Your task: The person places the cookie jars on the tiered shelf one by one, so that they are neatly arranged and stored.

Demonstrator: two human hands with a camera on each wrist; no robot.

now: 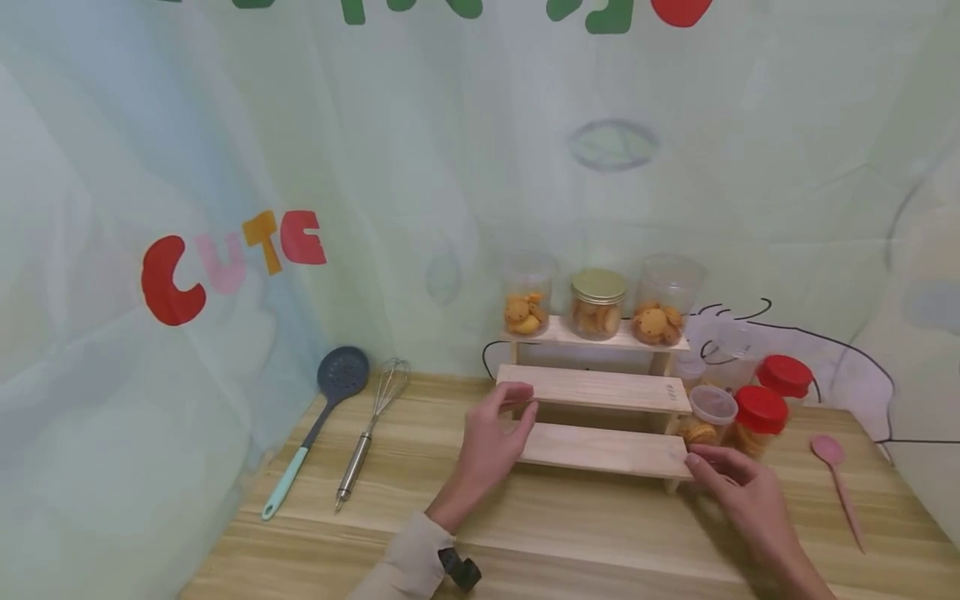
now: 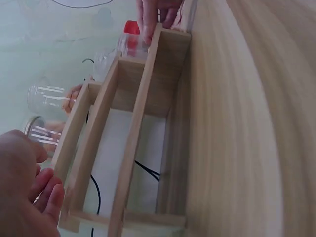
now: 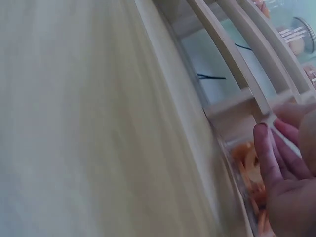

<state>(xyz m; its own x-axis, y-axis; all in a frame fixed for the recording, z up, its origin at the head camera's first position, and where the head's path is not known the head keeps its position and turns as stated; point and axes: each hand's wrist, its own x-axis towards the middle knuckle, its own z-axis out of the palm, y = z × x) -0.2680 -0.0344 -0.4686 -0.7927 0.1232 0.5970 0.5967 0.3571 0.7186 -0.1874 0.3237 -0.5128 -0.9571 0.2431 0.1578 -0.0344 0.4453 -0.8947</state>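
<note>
A three-tier wooden step rack (image 1: 592, 387) stands on the table against the backdrop. My left hand (image 1: 491, 433) is at the rack's left end, with bent fingers spread from the thumb and fingertips right at the middle step's edge. In the left wrist view, nothing shows between that hand's fingers. At the front right corner, my right hand (image 1: 742, 492) pinches the end of the lowest step; the right wrist view shows thumb and fingers around this corner. On the top step are two clear containers of cookies (image 1: 527, 312) (image 1: 657, 323) and a gold-lidded cookie jar (image 1: 597, 308) between them.
Right of the rack, close to my right hand, stand red-lidded jars (image 1: 761, 408) and a clear-lidded tub of cookies (image 1: 708, 412). Farther right lies a pink spoon (image 1: 828, 452). A skimmer (image 1: 342, 375) and a whisk (image 1: 360, 458) lie at the left.
</note>
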